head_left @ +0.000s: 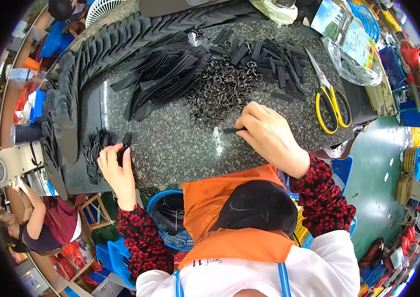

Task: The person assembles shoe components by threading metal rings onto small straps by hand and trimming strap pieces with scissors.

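Note:
My right hand [268,134] pinches a short black strap [230,130] just above the speckled stone tabletop [180,153]. Close beyond it lies a heap of small dark metal clasps [224,81]. At the table's left side, my left hand [115,171] has thumb and fingers closed around a small black strap piece [126,140], partly hidden by the fingers. Beside that hand sits a small pile of black straps with metal clasps [93,151]. Several loose short black strips [284,64] are scattered right of the clasp heap.
Long black strips [165,74] lie behind the clasps, with a curved row of overlapping black pieces [120,37] beyond. Yellow-handled scissors [330,101] rest at right, near a clear plastic bag [351,64]. A blue basket [170,232] stands below the front edge. Another person [46,218] works at left.

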The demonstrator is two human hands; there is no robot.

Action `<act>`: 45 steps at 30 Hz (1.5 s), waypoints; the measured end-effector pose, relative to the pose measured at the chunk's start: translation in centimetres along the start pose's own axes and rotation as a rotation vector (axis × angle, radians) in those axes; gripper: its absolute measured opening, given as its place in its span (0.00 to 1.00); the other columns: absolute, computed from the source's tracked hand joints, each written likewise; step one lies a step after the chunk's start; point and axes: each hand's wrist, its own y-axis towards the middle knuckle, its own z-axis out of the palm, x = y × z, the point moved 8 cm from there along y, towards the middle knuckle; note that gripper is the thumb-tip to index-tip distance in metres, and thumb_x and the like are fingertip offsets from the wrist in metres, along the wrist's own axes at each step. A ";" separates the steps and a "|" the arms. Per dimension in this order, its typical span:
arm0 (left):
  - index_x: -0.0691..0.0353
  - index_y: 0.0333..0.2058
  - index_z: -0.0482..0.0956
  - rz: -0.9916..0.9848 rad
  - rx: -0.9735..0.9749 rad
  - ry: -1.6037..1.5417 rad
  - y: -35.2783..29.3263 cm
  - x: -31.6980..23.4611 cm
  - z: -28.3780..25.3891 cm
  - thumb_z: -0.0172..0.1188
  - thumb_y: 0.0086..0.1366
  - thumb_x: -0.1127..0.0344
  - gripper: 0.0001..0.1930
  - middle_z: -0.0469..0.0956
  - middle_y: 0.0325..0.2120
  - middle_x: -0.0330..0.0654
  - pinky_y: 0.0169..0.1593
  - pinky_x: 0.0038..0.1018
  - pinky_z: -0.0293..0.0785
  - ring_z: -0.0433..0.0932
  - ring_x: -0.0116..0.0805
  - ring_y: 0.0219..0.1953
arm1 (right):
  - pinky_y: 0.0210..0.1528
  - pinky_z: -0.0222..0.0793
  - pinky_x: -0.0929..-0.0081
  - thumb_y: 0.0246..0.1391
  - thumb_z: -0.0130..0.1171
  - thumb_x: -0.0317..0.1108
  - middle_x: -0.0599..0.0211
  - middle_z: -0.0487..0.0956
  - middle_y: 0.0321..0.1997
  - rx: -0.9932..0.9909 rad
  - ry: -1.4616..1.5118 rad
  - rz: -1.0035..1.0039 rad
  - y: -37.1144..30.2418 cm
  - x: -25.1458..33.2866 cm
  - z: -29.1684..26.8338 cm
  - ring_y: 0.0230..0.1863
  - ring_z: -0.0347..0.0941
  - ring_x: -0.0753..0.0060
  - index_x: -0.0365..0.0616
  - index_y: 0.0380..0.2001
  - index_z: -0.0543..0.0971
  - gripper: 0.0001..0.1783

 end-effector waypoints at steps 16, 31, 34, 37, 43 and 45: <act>0.64 0.31 0.79 0.124 0.379 -0.520 3.2 -17.9 7.0 0.63 0.54 0.76 0.05 0.74 0.30 0.42 0.32 0.25 0.71 0.75 0.31 0.27 | 0.30 0.69 0.81 0.50 0.63 0.24 0.68 0.78 0.27 -0.289 0.602 0.407 -1.8 -2.7 0.1 0.26 0.73 0.80 0.38 0.32 0.77 0.06; 0.70 0.38 0.79 -0.475 0.519 -1.587 0.5 -16.9 8.0 0.61 0.62 0.75 0.06 0.78 0.32 0.41 0.28 0.20 0.76 0.78 0.25 0.26 | 0.29 0.67 0.80 0.47 0.64 0.23 0.68 0.69 0.31 -0.310 0.595 0.101 -0.4 1.9 0.2 0.27 0.70 0.77 0.40 0.36 0.81 0.10; 0.70 0.41 0.77 -0.517 0.584 -1.615 0.2 -17.3 7.9 0.60 0.61 0.77 0.09 0.77 0.34 0.42 0.33 0.22 0.79 0.79 0.26 0.30 | 0.28 0.67 0.81 0.48 0.64 0.23 0.69 0.70 0.30 -0.280 0.717 0.161 -0.3 1.4 0.0 0.27 0.69 0.79 0.39 0.36 0.81 0.09; 0.69 0.43 0.75 -0.430 0.542 -1.619 0.5 -17.8 7.3 0.59 0.61 0.80 0.11 0.77 0.35 0.42 0.40 0.24 0.81 0.79 0.26 0.35 | 0.28 0.67 0.81 0.48 0.63 0.22 0.69 0.70 0.30 -0.270 0.735 0.191 -0.1 1.4 -1.0 0.27 0.69 0.80 0.38 0.35 0.80 0.09; 0.68 0.43 0.73 -0.379 0.532 -1.565 0.3 -18.7 6.3 0.57 0.60 0.82 0.12 0.76 0.37 0.41 0.45 0.24 0.79 0.78 0.26 0.40 | 0.28 0.68 0.79 0.46 0.63 0.20 0.67 0.70 0.31 -0.304 0.613 0.141 0.0 1.5 -2.1 0.26 0.71 0.76 0.39 0.34 0.80 0.10; 0.67 0.43 0.72 -0.385 0.540 -1.571 0.0 -18.8 6.2 0.57 0.60 0.83 0.13 0.75 0.36 0.39 0.43 0.22 0.78 0.77 0.24 0.38 | 0.27 0.69 0.78 0.44 0.63 0.19 0.65 0.70 0.31 -0.364 0.513 0.104 0.0 1.9 -2.8 0.27 0.72 0.73 0.39 0.34 0.80 0.11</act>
